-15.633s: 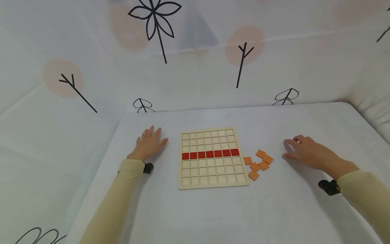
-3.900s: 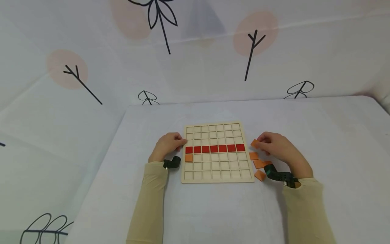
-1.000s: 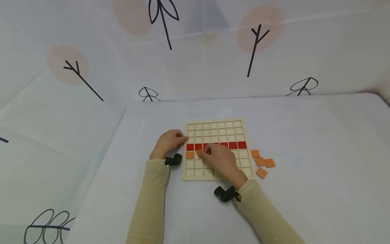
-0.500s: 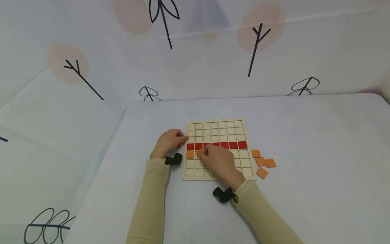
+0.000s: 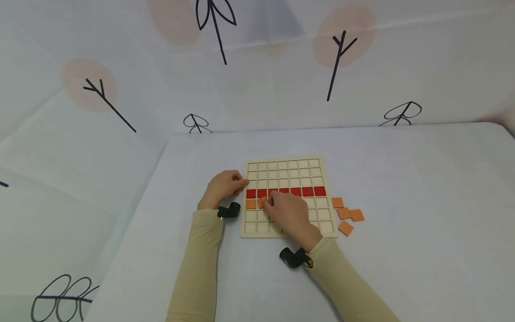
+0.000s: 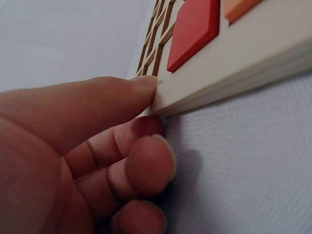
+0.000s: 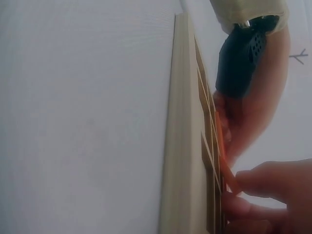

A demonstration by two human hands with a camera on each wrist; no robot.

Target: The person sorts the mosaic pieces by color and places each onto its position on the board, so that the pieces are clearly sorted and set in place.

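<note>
A pale wooden grid board point(image 5: 261, 236) lies on the white table. Red square tiles point(image 5: 307, 192) fill one row across it. Just below that row, an orange tile point(image 5: 251, 204) sits in the leftmost cell. My left hand point(image 5: 221, 188) pinches the board's left edge; in the left wrist view the thumb point(image 6: 112, 100) lies on top and the other fingers curl at its side. My right hand point(image 5: 291, 212) reaches over the board and pinches a second orange tile point(image 5: 260, 202) at the second cell. In the right wrist view this held tile point(image 7: 230, 178) tilts against the grid.
Several loose orange tiles point(image 5: 346, 228) lie on the table just right of the board. Behind the table hangs a white cloth point(image 5: 257, 98) with plant drawings. A dark wrist camera point(image 5: 293, 258) sits by the right cuff, close to the board's front edge.
Since 15.6 s ago, my left hand has taken the board's edge and one orange tile has gone into the grid. My right hand has carried another from the pile, shifting slightly left lately.
</note>
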